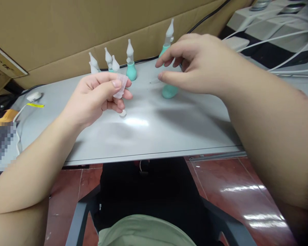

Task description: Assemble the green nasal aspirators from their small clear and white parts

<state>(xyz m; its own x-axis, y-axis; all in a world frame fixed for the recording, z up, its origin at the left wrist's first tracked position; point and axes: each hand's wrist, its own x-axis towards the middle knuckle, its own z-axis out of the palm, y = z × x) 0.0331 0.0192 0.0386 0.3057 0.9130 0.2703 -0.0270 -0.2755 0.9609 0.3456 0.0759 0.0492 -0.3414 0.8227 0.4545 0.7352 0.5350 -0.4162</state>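
Observation:
My left hand (92, 97) pinches a small translucent white plastic cup-like piece (121, 86) between thumb and fingers, above the table. Just below those fingertips lies a small white round piece (122, 113). My right hand (192, 65) is open, with thumb and fingers apart and nothing visible between them. Under its thumb is a teal bulb (170, 92), partly covered by the hand. Behind the fingers, a nasal aspirator (170, 30) with a teal bulb and white tip stands upright. Another aspirator (131, 70) stands at the back middle.
Several more white-tipped aspirators (108, 58) stand behind my left hand, partly hidden. A white plug-like piece (34, 96) and a yellow strip (35, 105) lie on the grey table (133, 143). Cardboard (66, 37) lines the back; white equipment (269, 27) and cables are at right.

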